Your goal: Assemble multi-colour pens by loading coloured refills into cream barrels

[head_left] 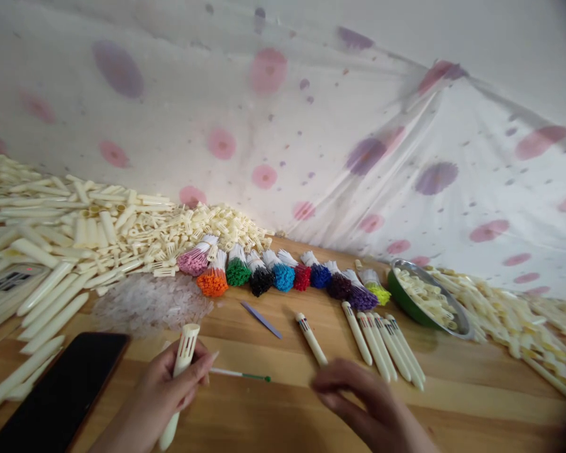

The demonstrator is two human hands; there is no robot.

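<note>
My left hand (172, 384) is closed around a cream pen barrel (185, 355), held tilted with its slotted end up. A thin green-tipped pen refill (243, 375) juts out to the right by my left fingertips; whether they grip it or it lies on the table, I cannot tell. My right hand (358, 402) is smeared by motion, its fingers bent, close to the lower end of a multicolour pen (311, 340) on the table. Its grip is not clear. Several similar multicolour pens (382, 346) lie side by side to the right.
Bundled refills (283, 274) in many colours line the back. Cream barrels and slotted parts (136, 226) heap at left, clear plastic bits (151, 305) before them. A phone (61, 396) lies front left, a purple strip (261, 319) mid-table. A green bowl (417, 314) holds cream parts.
</note>
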